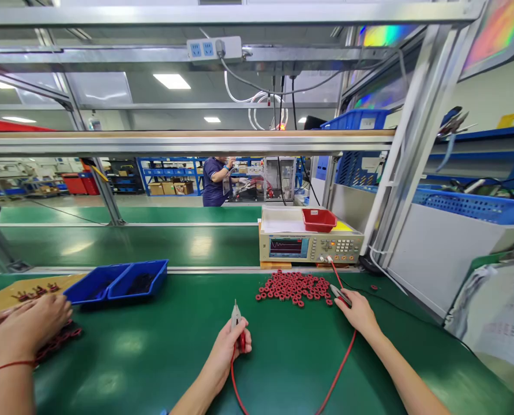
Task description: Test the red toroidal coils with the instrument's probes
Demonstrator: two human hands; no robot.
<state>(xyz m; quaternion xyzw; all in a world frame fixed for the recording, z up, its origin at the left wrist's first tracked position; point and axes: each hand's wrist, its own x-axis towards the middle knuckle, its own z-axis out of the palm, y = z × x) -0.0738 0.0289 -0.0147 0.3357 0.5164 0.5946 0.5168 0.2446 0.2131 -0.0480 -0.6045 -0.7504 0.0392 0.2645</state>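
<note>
My left hand (231,344) grips a red-handled test probe (236,316) whose metal tip points up, its red lead (235,386) trailing back toward me. My right hand (357,309) holds a second probe (340,295) with its tip at the right edge of a heap of small red ring-shaped cores (294,287) on the green bench mat (161,351). That probe's red lead (341,363) curves along my forearm. Both leads belong to the beige meter (311,246) with a lit screen behind the heap.
Two blue trays (118,280) sit at the left. A co-worker's hands (23,328) rest on red cores beside a brown board (6,293). A red bin (319,219) stands on the meter. Green conveyor (131,245) runs behind; another person stands far back.
</note>
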